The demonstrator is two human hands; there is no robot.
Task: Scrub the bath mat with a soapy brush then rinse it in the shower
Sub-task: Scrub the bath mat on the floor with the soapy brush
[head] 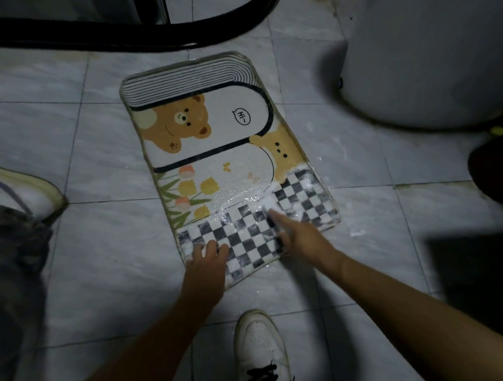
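**Bathroom floor, seen from above.** The pale tiled floor (103, 224) is carrying everything in view. A white rounded fixture base (425, 70) is standing at upper right, and a black curved kerb (125, 35) is running along the top.

The bath mat (214, 151) is lying flat on the floor at centre, slightly skewed, with its far end near the kerb. It is showing printed bears, tulips and a chequered band nearest the person.

A white shoe (261, 349) is standing on the tiles below the mat, and a second shoe (25, 186) is showing at the left edge.

The left hand (208, 258) is pressing on the mat's near left corner, its grip apart and its fingers resting on top.

The right hand (300, 237) is bearing on the chequered band, its grip clamped round the dark handle of the brush (273, 223).

White foam (273, 202) is covering the band's right part and is lying on the tiles just beside the mat's right edge.
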